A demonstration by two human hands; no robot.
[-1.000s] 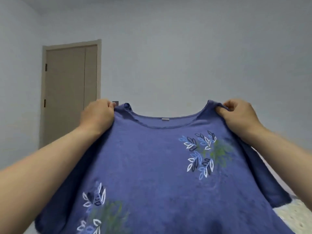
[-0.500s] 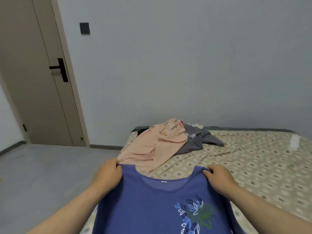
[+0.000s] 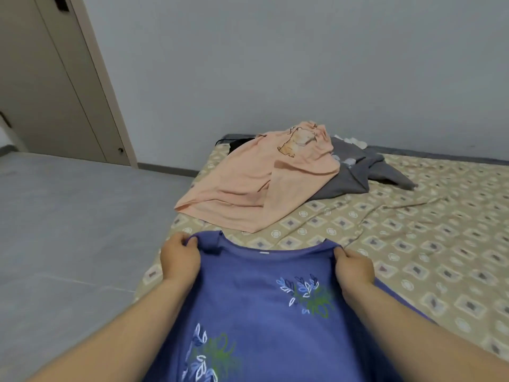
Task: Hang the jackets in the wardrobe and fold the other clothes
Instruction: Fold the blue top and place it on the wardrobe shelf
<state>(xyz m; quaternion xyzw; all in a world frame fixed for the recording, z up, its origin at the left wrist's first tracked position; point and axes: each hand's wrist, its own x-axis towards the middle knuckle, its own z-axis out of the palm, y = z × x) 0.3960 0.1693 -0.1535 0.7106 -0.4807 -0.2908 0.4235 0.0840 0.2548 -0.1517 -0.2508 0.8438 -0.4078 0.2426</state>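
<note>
Midway through the folding, a person held a blue floral T-shirt [image 3: 259, 299] by its shoulders over the near edge of the bed [image 3: 440, 230]. The left hand [image 3: 179, 257] and right hand [image 3: 354, 267] each had fingers [image 3: 180, 239] curled tight on the fabric beside the neckline. The next move appeared to call for laying the shirt flat on the patterned sheet, short of the peach top [image 3: 261, 183] and grey garment [image 3: 355, 172] heaped beyond.
</note>
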